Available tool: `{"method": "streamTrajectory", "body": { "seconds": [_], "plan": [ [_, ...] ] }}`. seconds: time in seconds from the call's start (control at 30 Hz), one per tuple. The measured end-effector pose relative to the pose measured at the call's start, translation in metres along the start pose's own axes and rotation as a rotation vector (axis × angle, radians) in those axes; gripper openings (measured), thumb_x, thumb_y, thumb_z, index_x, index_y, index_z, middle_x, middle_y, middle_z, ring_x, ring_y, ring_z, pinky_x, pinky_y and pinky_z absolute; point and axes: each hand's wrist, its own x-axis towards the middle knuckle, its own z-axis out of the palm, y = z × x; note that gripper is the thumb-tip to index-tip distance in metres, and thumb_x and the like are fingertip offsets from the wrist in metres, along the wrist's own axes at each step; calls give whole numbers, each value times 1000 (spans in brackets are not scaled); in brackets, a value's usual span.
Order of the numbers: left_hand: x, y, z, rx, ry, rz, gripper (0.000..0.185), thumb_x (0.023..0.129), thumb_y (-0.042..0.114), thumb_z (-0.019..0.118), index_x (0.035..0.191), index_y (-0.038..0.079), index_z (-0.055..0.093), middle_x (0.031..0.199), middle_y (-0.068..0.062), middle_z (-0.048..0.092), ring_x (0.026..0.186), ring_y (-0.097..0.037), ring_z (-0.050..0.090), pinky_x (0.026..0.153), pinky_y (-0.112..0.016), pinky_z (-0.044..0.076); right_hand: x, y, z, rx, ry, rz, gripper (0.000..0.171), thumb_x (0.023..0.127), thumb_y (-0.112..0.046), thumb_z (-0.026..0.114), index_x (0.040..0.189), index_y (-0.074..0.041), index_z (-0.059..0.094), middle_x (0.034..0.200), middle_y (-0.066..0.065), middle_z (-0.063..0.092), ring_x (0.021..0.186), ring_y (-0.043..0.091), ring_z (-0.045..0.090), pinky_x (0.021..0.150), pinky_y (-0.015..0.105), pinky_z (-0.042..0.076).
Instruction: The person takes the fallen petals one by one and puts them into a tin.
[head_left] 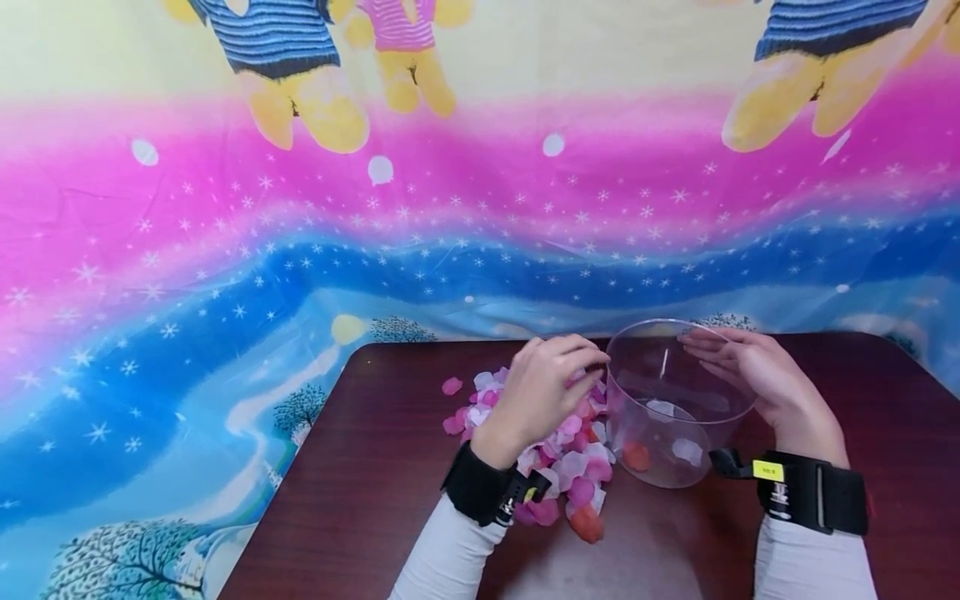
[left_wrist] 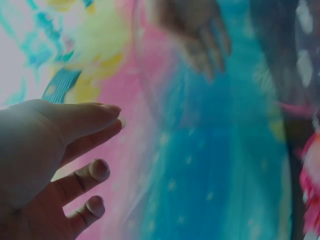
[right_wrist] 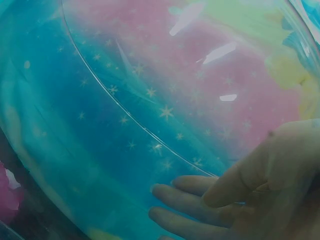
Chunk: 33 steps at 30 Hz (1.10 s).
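Note:
A clear plastic bowl (head_left: 624, 404) stands on the dark wooden table (head_left: 375, 467), with a few petals (head_left: 637, 456) at its bottom. To its left lies a pile of pink, white and red petals (head_left: 572, 468). My left hand (head_left: 592, 360) hovers over the pile at the bowl's left rim, fingers loosely curled; the left wrist view shows this hand (left_wrist: 107, 125) with nothing in it. My right hand (head_left: 716, 350) rests on the bowl's far right wall and rim. Through the bowl wall (right_wrist: 125, 115), its fingers (right_wrist: 190, 200) lie nearly straight.
A bright printed cloth (head_left: 225, 250) with stars and cartoon figures hangs behind the table and drapes down past its left edge. Bare table top lies to the left of the pile and to the right of the bowl. Both wrists wear black straps.

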Motion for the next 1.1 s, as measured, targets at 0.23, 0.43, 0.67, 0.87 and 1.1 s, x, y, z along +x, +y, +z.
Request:
{"method": "streamTrajectory", "body": {
  "seconds": [0.23, 0.43, 0.67, 0.87, 1.1],
  "plan": [
    [-20, -46, -27, -49, 4, -254, 18, 97, 18, 73, 115, 17, 76, 111, 4, 73, 90, -12, 66, 78, -27, 51, -1, 3, -1, -37, 4, 14, 53, 107, -7, 21, 159, -3, 34, 155, 17, 48, 125, 0, 58, 101, 24, 48],
    [-39, -77, -35, -65, -106, -416, 14, 98, 17, 72, 111, 17, 76, 105, 2, 72, 78, -13, 58, 70, -32, 47, -3, 6, -1, -28, 3, 12, 52, 108, -8, 22, 159, -3, 33, 150, 7, 54, 123, -3, 58, 99, 22, 49],
    [-54, -101, -17, -86, -314, -599, 10, 97, 14, 72, 105, 15, 77, 103, -1, 73, 97, -21, 67, 85, -41, 54, -4, 8, -3, 15, 3, -12, 51, 108, -6, 24, 158, -1, 33, 136, -11, 61, 114, -10, 59, 95, 18, 49],
    [-60, -110, -3, -116, -414, -665, 18, 95, 10, 73, 112, 10, 77, 104, -5, 73, 95, -22, 65, 85, -43, 55, -2, 5, -1, 0, -1, -12, 52, 107, -5, 22, 158, -1, 33, 142, -4, 59, 116, -9, 58, 97, 19, 49],
    [-58, -110, 6, -117, -479, -659, 22, 94, 11, 74, 115, 7, 76, 104, -7, 73, 92, -22, 66, 82, -43, 56, 1, 2, 1, 7, 0, -16, 53, 107, -4, 22, 158, 0, 33, 137, -9, 61, 116, -9, 59, 96, 19, 49]
  ]
}}
